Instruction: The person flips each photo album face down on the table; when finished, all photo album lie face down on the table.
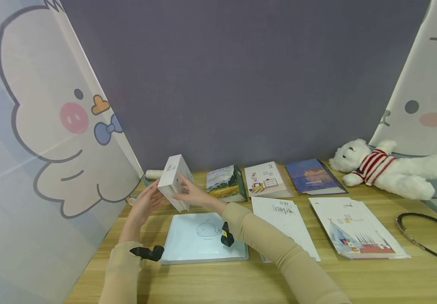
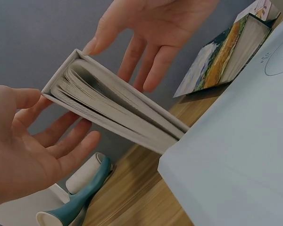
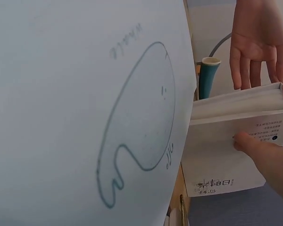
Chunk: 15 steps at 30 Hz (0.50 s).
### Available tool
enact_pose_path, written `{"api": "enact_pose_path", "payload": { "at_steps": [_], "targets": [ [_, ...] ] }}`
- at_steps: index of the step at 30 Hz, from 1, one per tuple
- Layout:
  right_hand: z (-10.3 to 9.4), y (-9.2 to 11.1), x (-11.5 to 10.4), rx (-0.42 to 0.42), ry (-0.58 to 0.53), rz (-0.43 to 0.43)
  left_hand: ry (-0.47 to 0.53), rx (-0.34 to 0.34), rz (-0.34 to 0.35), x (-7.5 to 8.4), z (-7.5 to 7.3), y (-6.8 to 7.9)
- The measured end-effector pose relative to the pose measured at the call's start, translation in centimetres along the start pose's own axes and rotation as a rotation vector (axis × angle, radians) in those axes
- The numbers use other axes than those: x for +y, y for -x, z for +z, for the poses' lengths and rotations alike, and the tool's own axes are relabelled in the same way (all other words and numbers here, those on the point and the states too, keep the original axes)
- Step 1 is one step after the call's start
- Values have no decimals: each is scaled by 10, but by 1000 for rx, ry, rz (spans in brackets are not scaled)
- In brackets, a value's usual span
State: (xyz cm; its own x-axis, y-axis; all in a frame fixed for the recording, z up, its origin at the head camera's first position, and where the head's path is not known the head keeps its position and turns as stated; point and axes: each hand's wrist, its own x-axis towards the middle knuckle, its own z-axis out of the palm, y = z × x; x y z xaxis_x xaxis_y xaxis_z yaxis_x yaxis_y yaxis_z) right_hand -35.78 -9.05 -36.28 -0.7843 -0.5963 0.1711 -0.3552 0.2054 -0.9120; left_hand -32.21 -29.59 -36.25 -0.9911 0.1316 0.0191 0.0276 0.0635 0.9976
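Note:
In the head view both hands hold a thick white hardcover book [image 1: 173,172], tilted above the left part of the table. My left hand [image 1: 145,203] is at its left side; in the left wrist view its thumb tip meets a corner of the cover and the other fingers reach beneath. My right hand [image 1: 195,193] grips the other side, and in the right wrist view its thumb lies on the printed cover [image 3: 221,162]. The page edges [image 2: 101,89] face the left wrist camera, slightly fanned. Below the hands lies a pale blue flat album [image 1: 192,236] with a whale drawing.
Behind stand a landscape-painting book [image 1: 222,183], a white illustrated book [image 1: 265,179] and a purple-blue book [image 1: 313,176]. Two white books, one lettered [image 1: 283,223] and one illustrated [image 1: 355,228], lie right. A teal tubular object [image 2: 87,193], plush bear [image 1: 393,169] and headband [image 1: 412,238] flank them.

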Motion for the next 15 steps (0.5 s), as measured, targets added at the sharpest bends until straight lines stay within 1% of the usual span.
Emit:
{"api": "enact_pose_path", "payload": {
  "at_steps": [4, 11, 13, 15],
  "targets": [
    [-2, 0, 0, 6, 10, -22, 29, -13, 4, 0, 2, -1],
    [-8, 2, 3, 43, -17, 1, 39, -60, 24, -1, 9, -6],
    [-9, 2, 3, 51, -27, 6, 53, -59, 23, -2, 11, -7],
    [-11, 3, 2, 60, -31, 8, 37, -43, 17, -2, 14, -8]
  ]
}}
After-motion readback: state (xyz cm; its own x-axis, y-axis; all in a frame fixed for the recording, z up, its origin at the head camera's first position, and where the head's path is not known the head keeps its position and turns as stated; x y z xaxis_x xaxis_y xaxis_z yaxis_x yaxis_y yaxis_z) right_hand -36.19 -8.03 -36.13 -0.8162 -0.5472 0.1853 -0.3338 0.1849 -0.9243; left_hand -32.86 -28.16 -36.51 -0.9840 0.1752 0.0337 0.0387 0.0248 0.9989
